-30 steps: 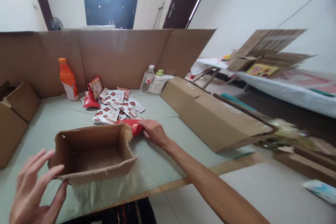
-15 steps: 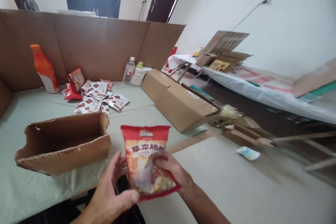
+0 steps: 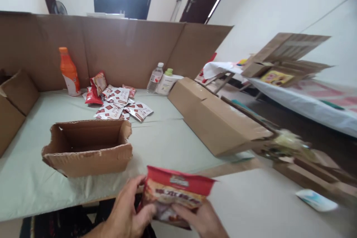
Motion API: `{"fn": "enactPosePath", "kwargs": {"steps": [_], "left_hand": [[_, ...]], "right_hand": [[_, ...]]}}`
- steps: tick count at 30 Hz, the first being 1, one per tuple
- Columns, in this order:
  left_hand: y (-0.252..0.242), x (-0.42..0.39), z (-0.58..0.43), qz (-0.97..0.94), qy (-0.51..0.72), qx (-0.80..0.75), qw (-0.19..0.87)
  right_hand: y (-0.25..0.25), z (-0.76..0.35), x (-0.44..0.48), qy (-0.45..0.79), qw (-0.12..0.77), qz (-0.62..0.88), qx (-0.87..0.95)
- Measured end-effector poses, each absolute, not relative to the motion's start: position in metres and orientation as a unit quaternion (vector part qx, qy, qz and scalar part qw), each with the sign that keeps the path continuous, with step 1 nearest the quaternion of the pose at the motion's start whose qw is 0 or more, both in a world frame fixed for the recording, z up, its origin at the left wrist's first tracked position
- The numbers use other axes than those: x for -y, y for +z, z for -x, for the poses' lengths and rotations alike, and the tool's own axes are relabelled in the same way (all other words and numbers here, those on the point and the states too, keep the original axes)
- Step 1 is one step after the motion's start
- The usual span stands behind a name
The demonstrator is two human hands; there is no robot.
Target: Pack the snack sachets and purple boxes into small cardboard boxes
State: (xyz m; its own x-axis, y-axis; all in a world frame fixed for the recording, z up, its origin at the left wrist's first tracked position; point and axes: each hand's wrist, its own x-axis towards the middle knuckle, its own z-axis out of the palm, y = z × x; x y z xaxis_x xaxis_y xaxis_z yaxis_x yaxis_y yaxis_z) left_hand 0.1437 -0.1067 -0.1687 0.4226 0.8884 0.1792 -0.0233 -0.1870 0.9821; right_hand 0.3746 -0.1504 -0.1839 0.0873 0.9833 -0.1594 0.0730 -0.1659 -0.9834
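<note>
Both hands hold a red snack packet (image 3: 175, 193) low in front of me, past the near edge of the table. My left hand (image 3: 126, 212) grips its left side with fingers curled. My right hand (image 3: 202, 220) pinches its lower right part. An open, empty small cardboard box (image 3: 87, 148) stands on the pale green table cover (image 3: 167, 137), up and to the left of the packet. Behind the box lies a pile of red-and-white sachets (image 3: 117, 106) and red packets (image 3: 93, 96).
An orange bottle (image 3: 68, 72) stands at the back left by the cardboard wall (image 3: 125, 52). A water bottle (image 3: 154, 78) and a white container (image 3: 167, 83) stand at the back. A long closed carton (image 3: 217, 119) lies on the right, another box (image 3: 12, 108) on the left.
My right hand took the red packet off the table beside the box and brought it toward me. My left hand joined it, and the packet has dropped lower and tilted flatter.
</note>
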Motion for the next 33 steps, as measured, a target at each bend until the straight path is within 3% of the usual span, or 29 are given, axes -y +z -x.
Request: {"fn": "enactPosePath", "kwargs": {"steps": [4, 7, 9, 11, 13, 16, 18, 20, 25, 28, 30, 33], "left_hand": [[-0.123, 0.107, -0.078, -0.811, 0.509, -0.276, 0.085], [-0.080, 0.094, -0.025, -0.794, 0.463, -0.385, -0.090], [-0.066, 0.082, -0.001, -0.796, 0.420, -0.410, -0.147], [-0.065, 0.071, 0.011, -0.812, 0.383, -0.409, -0.163], [-0.072, 0.065, 0.015, -0.816, 0.376, -0.410, -0.154], [-0.082, 0.064, 0.013, -0.806, 0.398, -0.416, -0.134], [-0.084, 0.066, 0.011, -0.808, 0.404, -0.411, -0.122], [-0.083, 0.066, 0.010, -0.813, 0.403, -0.406, -0.109], [-0.074, 0.061, 0.010, -0.820, 0.396, -0.401, -0.099], [-0.067, 0.054, 0.013, -0.832, 0.387, -0.387, -0.094], [-0.065, 0.047, 0.017, -0.853, 0.375, -0.353, -0.088], [-0.068, 0.040, 0.019, -0.872, 0.363, -0.322, -0.067]], "right_hand": [[-0.128, -0.386, 0.106, 0.275, 0.653, 0.548, 0.444], [-0.082, -0.361, 0.064, 0.191, 0.745, 0.421, 0.481], [-0.063, -0.333, 0.037, 0.192, 0.723, 0.360, 0.558], [-0.050, -0.304, 0.014, 0.229, 0.603, 0.348, 0.680], [-0.039, -0.278, -0.002, 0.246, 0.403, 0.371, 0.800], [-0.024, -0.246, -0.016, 0.157, 0.105, 0.414, 0.890], [-0.019, -0.228, -0.020, 0.087, -0.031, 0.424, 0.901], [-0.021, -0.213, -0.023, 0.066, -0.107, 0.411, 0.903], [-0.039, -0.201, -0.038, 0.184, -0.197, 0.305, 0.913], [-0.037, -0.212, -0.038, 0.240, -0.183, 0.282, 0.911], [-0.028, -0.229, -0.030, 0.244, -0.102, 0.298, 0.917], [-0.014, -0.267, -0.021, 0.262, 0.154, 0.321, 0.897]]}}
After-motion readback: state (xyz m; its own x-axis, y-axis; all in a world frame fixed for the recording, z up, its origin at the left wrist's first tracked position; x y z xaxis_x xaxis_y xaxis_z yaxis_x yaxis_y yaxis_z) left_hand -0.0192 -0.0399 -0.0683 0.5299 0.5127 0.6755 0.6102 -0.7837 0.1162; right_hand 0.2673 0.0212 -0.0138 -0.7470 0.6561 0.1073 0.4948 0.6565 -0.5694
